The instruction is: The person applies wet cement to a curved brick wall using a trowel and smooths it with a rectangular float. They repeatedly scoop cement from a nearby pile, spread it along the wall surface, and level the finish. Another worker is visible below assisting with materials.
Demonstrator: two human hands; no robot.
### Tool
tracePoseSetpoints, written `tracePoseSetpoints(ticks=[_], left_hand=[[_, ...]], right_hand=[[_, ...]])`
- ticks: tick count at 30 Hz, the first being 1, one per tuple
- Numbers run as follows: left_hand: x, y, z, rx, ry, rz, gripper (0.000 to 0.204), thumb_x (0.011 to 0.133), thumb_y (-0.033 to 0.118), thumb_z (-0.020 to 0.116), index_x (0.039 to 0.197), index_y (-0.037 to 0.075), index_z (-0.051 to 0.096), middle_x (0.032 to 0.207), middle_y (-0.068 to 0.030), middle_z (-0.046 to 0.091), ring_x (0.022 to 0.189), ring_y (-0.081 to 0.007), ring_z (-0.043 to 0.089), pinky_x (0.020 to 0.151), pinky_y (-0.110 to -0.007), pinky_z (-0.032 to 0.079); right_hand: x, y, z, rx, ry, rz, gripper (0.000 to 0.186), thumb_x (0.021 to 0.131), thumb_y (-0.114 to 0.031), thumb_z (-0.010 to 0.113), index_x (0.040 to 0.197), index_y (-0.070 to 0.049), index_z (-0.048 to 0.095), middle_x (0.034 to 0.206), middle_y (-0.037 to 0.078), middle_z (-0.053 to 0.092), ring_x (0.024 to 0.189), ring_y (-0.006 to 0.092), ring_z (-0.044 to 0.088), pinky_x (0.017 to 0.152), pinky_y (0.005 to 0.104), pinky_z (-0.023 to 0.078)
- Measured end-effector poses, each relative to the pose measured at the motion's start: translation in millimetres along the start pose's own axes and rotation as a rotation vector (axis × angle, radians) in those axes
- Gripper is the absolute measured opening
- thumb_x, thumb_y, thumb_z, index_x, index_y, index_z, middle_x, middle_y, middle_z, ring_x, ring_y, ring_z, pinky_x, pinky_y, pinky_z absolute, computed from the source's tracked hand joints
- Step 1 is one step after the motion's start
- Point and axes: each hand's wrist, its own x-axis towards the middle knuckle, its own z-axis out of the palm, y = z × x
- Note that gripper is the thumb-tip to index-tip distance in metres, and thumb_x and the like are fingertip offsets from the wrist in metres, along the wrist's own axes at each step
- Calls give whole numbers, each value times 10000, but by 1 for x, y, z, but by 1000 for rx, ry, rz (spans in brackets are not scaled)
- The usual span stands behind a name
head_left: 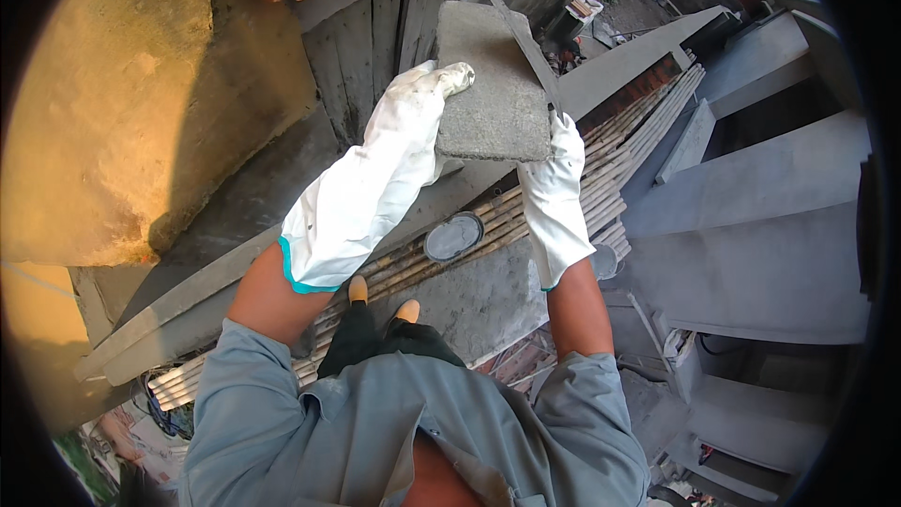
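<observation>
My left hand (418,108), in a long white glove with a teal cuff, grips the left side of a grey rough-surfaced concrete block (490,94), raised in front of me. My right hand (556,164), gloved alike, holds the block's lower right corner. A thin grey flat piece (526,45) slants along the block's right edge down to my right hand; I cannot tell whether it is separate. Below lie long pale poles (615,160), with a round grey lid or container (452,237) on or beside them.
My boots (405,312) stand near a grey slab (469,300) and the poles. A yellow wall (113,113) is at left, weathered boards (375,47) ahead, a long grey ledge (638,56) runs diagonally, and grey concrete stepped structures (751,263) with dark gaps fill the right.
</observation>
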Motion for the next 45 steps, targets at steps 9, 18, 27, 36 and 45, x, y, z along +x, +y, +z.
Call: tracePoseSetpoints(ticks=[9,18,27,36,45], left_hand=[[9,-25,-39,-961,32,-842,389,992,286,666,1219,-30,680,1224,-101,716,1126,-196,663,1001,-306,488],[-60,-135,-181,-1300,-419,-894,535,1043,227,547,1425,-128,431,1137,-120,703,1021,-145,673,972,-291,525],[-131,-166,-225,-714,-355,-1100,709,969,149,676,1477,-186,311,1108,-136,680,995,-159,639,934,-282,505],[-156,-200,-202,-826,-608,-1276,602,951,204,715,1450,-42,485,1184,-65,650,1039,-110,592,921,-284,485],[-193,-215,-161,-651,-747,-1182,449,951,159,683,1355,5,564,1127,-98,694,1024,-123,616,869,-281,488]], right_hand=[[-46,8,-17,-216,112,270,187,944,-197,740,1056,-54,695,887,49,706,803,141,650,768,286,511],[-64,-43,69,406,137,682,185,994,-205,683,1082,-52,630,834,40,680,635,134,643,549,278,550],[-79,-24,146,93,69,739,128,1006,-179,649,1014,-52,644,832,59,714,618,133,662,511,259,518],[-77,-13,153,17,133,706,185,1022,-187,631,1137,-44,656,849,63,714,640,135,647,579,270,529],[-75,-16,157,-77,176,739,213,1022,-163,627,1172,-19,674,873,54,708,707,140,659,651,282,558]])
